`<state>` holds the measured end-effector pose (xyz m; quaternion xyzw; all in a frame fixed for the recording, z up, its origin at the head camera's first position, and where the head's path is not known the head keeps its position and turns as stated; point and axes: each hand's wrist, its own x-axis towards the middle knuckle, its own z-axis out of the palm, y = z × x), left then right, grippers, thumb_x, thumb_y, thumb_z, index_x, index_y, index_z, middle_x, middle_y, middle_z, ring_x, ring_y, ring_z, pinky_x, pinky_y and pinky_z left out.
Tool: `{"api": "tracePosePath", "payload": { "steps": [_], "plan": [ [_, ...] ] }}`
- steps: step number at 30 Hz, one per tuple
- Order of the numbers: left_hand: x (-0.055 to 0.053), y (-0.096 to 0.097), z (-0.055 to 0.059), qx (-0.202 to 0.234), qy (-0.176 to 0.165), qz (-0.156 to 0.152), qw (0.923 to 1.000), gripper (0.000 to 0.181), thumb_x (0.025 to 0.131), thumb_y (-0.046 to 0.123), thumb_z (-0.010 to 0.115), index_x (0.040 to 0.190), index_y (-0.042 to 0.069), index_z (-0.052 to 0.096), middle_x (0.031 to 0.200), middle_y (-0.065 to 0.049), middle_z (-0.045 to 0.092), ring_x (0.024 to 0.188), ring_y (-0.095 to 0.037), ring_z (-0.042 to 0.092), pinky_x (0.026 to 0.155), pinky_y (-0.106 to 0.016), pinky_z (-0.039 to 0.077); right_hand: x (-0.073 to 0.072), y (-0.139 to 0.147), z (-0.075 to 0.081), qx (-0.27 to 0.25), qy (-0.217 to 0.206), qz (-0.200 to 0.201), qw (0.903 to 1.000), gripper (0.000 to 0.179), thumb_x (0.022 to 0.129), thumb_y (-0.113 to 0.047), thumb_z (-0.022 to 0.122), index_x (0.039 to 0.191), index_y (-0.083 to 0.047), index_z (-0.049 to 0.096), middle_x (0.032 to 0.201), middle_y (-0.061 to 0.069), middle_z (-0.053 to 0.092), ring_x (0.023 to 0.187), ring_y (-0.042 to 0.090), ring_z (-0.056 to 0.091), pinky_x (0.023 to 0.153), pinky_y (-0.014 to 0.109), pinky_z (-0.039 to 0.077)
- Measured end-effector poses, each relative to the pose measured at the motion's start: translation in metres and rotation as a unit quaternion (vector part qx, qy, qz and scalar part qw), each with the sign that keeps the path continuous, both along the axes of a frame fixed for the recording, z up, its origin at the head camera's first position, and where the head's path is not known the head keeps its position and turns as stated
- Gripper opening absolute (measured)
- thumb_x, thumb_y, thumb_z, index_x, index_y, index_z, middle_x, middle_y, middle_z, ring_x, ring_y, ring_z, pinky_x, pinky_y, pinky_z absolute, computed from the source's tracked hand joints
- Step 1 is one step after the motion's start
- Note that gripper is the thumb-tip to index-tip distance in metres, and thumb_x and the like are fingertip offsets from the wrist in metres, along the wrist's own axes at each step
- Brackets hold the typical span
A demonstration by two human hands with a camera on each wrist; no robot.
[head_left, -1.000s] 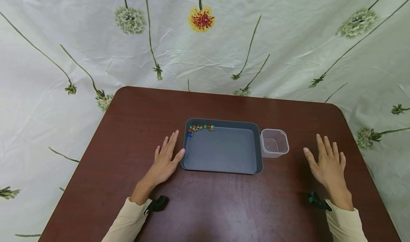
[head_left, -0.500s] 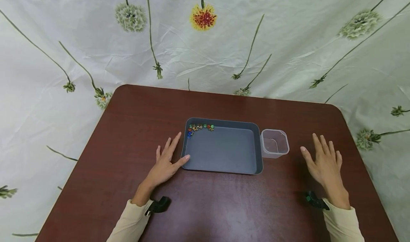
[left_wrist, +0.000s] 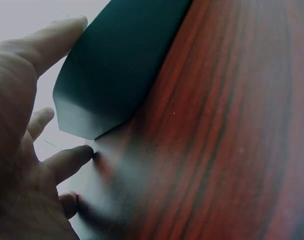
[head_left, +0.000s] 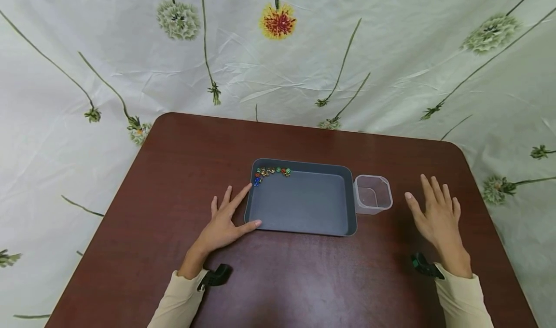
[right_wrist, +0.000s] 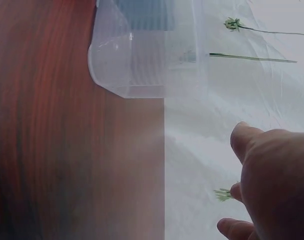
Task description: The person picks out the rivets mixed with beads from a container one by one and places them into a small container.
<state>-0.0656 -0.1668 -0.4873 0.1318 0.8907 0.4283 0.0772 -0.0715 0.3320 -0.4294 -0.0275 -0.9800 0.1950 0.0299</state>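
Note:
My left hand (head_left: 220,225) is spread at the left side of a dark grey tray (head_left: 304,202). Its thumb lies at the tray's near left corner, and the index fingertip meets the left rim. The left wrist view has the thumb beside the wall of the tray (left_wrist: 116,65), with other fingers lower down. Several small shiny pieces (head_left: 266,172) in green, red, gold and blue line the tray's far left corner; their kind is too small to tell. My right hand (head_left: 438,222) holds nothing, its fingers extended, to the right of a clear plastic container (head_left: 372,194).
The container, also in the right wrist view (right_wrist: 141,60), stands against the tray's right side. Both are on a dark red-brown wooden table (head_left: 304,275). A white cloth (head_left: 391,43) with printed flowers surrounds the table's far and side edges.
My left thumb has moved down to the tray's near left corner, and the index finger has come to the left rim. The right hand has shifted slightly left.

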Motion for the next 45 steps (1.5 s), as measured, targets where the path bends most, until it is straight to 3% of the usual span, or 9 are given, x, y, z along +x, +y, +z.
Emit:
{"api": "tracePosePath", "payload": {
  "steps": [16, 25, 34, 45],
  "plan": [
    [0.001, -0.003, -0.002, 0.003, -0.005, -0.012, 0.9999, 0.100, 0.082, 0.050, 0.080, 0.161, 0.033, 0.022, 0.164, -0.009, 0.029, 0.156, -0.037, -0.008, 0.115, -0.067, -0.017, -0.008, -0.012, 0.014, -0.003, 0.022, 0.018, 0.9996, 0.072, 0.106, -0.052, 0.034, 0.162, -0.011, 0.015, 0.165, 0.026, 0.013, 0.151, 0.050, 0.006, 0.112, 0.075, 0.003],
    [0.001, -0.003, -0.003, 0.002, -0.009, -0.012, 0.9999, 0.100, 0.082, 0.051, 0.079, 0.161, 0.034, 0.021, 0.165, -0.007, 0.028, 0.156, -0.035, -0.009, 0.115, -0.066, -0.018, -0.016, -0.024, 0.019, -0.023, 0.098, 0.030, 0.9945, 0.067, 0.105, -0.043, 0.047, 0.158, -0.006, 0.029, 0.159, 0.030, 0.028, 0.147, 0.053, 0.023, 0.111, 0.075, 0.017],
    [0.000, -0.003, -0.003, 0.000, -0.006, -0.011, 0.9999, 0.099, 0.081, 0.052, 0.079, 0.161, 0.035, 0.022, 0.164, -0.009, 0.029, 0.156, -0.037, -0.008, 0.115, -0.067, -0.018, -0.022, -0.032, 0.028, -0.030, 0.077, 0.034, 0.9960, 0.065, 0.104, -0.043, 0.051, 0.159, -0.013, 0.031, 0.155, 0.028, 0.038, 0.137, 0.055, 0.037, 0.102, 0.075, 0.031],
    [0.000, -0.003, -0.003, 0.003, -0.010, -0.010, 0.9999, 0.099, 0.081, 0.050, 0.080, 0.161, 0.034, 0.023, 0.164, -0.010, 0.029, 0.155, -0.038, -0.008, 0.114, -0.068, -0.018, -0.035, -0.044, 0.040, -0.030, 0.123, 0.067, 0.9897, 0.053, 0.102, -0.032, 0.059, 0.147, -0.008, 0.049, 0.138, 0.027, 0.057, 0.124, 0.051, 0.052, 0.096, 0.069, 0.040]
  ]
}}
